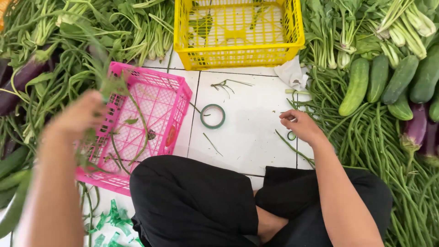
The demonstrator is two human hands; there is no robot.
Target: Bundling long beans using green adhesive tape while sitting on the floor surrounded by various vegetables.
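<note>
1. Two crates sit on the white tiled floor point(247, 137); the pink crate point(146, 123) serves as the landmark below.
2. Left of the pink crate, long green beans point(59, 87) and leafy stalks lie heaped, with a dark purple eggplant point(20, 77) among them.
3. Over the pink crate's left wall, the left hand point(80, 114) is blurred; it appears closed around a bunch of thin green stems point(107, 84), though how tightly I cannot tell.
4. Below the pink crate's near corner, scraps of green tape point(114, 224) litter the floor.
5. Just right of the pink crate, a roll of green tape point(213, 116) lies flat on the tile.
6. Beyond and right of the pink crate stands a yellow crate point(238, 57).
7. Well right of the pink crate, the right hand point(302, 126) rests low on the floor, fingers loosely curled, gripping nothing that I can make out; a small green ring point(291, 135) lies just beside it.
8. Farthest right of the pink crate lie cucumbers point(356, 87), leafy greens and more long beans.
</note>
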